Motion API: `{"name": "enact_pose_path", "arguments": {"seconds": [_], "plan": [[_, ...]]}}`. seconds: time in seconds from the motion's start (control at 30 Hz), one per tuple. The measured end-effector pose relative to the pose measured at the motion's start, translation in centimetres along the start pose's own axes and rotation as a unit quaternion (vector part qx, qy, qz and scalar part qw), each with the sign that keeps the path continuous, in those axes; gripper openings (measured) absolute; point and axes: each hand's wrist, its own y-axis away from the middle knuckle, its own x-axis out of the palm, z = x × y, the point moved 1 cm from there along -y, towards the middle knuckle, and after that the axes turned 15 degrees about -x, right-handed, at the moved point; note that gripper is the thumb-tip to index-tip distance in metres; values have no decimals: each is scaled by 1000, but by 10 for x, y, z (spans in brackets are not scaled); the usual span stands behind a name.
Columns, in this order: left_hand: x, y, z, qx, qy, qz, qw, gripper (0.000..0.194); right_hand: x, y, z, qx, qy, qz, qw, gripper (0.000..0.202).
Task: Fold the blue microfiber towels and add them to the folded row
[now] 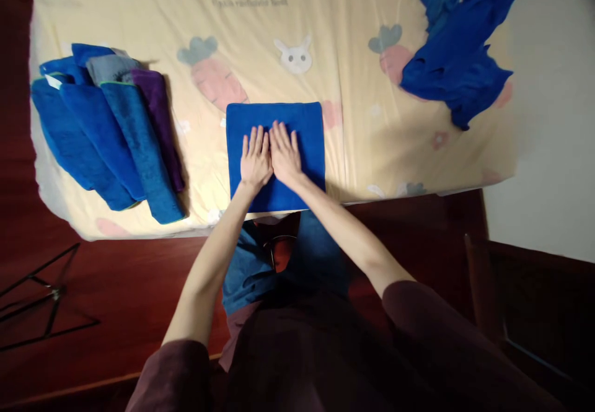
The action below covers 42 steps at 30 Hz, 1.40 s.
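Note:
A blue cloth [307, 145] lies flat as a near-square at the front edge of the bed, its sides smooth. My left hand [256, 158] rests palm down on its middle, fingers stretched out. Beside it my right hand [285, 155] also lies flat on the cloth, fingers spread a little. The two hands touch or nearly touch at the thumbs. Neither hand grips anything. Parts of the cloth under my palms are hidden.
Rolled or folded blue, grey and purple cloths [111, 133] lie overlapping at the left. A crumpled blue heap of cloth [460, 52] is at the right. The yellow printed sheet [153, 3] covers the bed. A black metal stand [56, 293] is on the floor.

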Motion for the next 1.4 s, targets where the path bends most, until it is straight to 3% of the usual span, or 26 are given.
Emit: {"name": "enact_pose_path", "arguments": {"seconds": [0.1, 0.27, 0.4, 0.53, 0.67, 0.8, 0.9, 1.03, 1.17, 1.4], "plan": [[12, 30, -3, -9, 11, -5, 1000, 64, 13, 27, 34, -14, -23, 10, 1000, 64], [12, 36, 0, -19, 39, -12, 999, 62, 9, 34, 34, 2, -19, 11, 1000, 63], [-3, 46, 19, -18, 36, -26, 999, 63, -9, 51, 16, 3, -14, 12, 1000, 64], [-17, 56, 45, -39, 26, -39, 998, 67, -32, 87, -23, 42, 12, 5, 999, 65], [-21, 64, 45, -73, 13, -53, 996, 69, -46, 104, -47, 72, 42, 2, 997, 63], [-11, 90, 17, -57, -14, -55, 997, 67, -39, 102, -17, 91, 59, -12, 994, 62], [5, 112, -4, -9, -34, -19, 999, 63, -21, 104, 28, 39, 40, 2, 998, 62], [22, 125, -13, -19, -42, -17, 999, 61, 0, 114, 68, -7, 16, 25, 1000, 61], [20, 127, -5, -3, -31, -11, 999, 61, 0, 120, 67, -13, 3, 22, 1000, 61], [-8, 150, 28, -10, -31, -21, 999, 64, -27, 148, 35, -24, -20, 12, 999, 65]]}}
